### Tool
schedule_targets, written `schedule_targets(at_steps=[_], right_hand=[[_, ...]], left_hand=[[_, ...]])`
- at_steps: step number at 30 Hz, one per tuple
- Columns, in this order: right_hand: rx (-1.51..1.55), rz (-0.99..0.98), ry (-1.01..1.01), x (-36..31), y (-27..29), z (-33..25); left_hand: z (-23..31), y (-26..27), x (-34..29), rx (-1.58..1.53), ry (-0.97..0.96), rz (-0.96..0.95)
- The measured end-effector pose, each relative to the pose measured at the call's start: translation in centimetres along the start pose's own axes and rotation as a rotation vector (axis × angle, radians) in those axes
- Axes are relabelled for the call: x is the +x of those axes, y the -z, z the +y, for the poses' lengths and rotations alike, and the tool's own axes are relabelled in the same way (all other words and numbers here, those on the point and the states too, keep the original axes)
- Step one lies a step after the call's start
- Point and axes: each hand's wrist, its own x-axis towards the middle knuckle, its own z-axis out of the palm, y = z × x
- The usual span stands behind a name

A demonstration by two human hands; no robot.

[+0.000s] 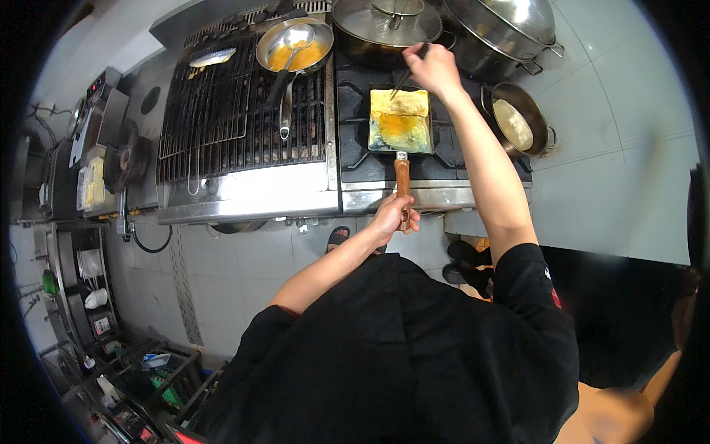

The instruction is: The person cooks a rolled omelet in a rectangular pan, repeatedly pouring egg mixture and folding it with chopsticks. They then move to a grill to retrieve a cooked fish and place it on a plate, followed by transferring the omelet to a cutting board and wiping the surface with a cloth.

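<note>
Your left hand (396,215) steadies the rectangular pan (414,152) while your right hand (435,68) works dark chopsticks (400,81) at the egg (401,103).

Nearest you, your left fingers are closed around the wooden handle (402,176), which points back toward your body. Beyond it, the pan sits on the stove burner in front of you; the egg lies folded into a pale yellow band along its far side, with a loose orange patch nearer the handle. Your right hand is pinched narrow on the chopsticks above the far right corner, their tips down at the fold. To the right stands a round pan (546,126) with pale contents. Farther off, left of the burner, a silver pan (319,33) of orange-yellow liquid holds a ladle (299,35), and a fish (212,58) lies on the grill (214,126).
</note>
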Motion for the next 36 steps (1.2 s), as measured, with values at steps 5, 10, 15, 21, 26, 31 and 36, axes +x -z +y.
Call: schedule_targets(at_steps=[5,10,15,21,26,31,36], right_hand=[[-0.025,-0.079,-0.04,-1.4,0.1,1.3],[0.021,0.002,-0.123,-1.5,0.9,4.2],[-0.051,0.146,-0.012,-1.7,2.4,4.5],[0.03,0.13,-0.16,-2.1,3.7,4.6],[-0.19,0.073,-0.052,-1.8,2.5,5.4],[-0.175,0.123,0.061,-1.6,1.4,1.7],[-0.138,0.057,0.084,-2.1,-0.2,-0.3]], left_hand=[[-0.1,-0.1,-0.1,0.008,0.011,0.009],[0.0,-0.5,0.1,0.017,0.013,0.014],[0.0,0.0,-0.1,-0.001,0.01,0.015],[-0.1,-0.2,0.0,0.003,0.025,0.003],[-0.3,-0.1,0.1,0.035,0.035,-0.005],[-0.3,0.2,0.4,0.02,0.013,-0.001],[-0.3,0.5,0.3,0.041,0.029,0.003]])
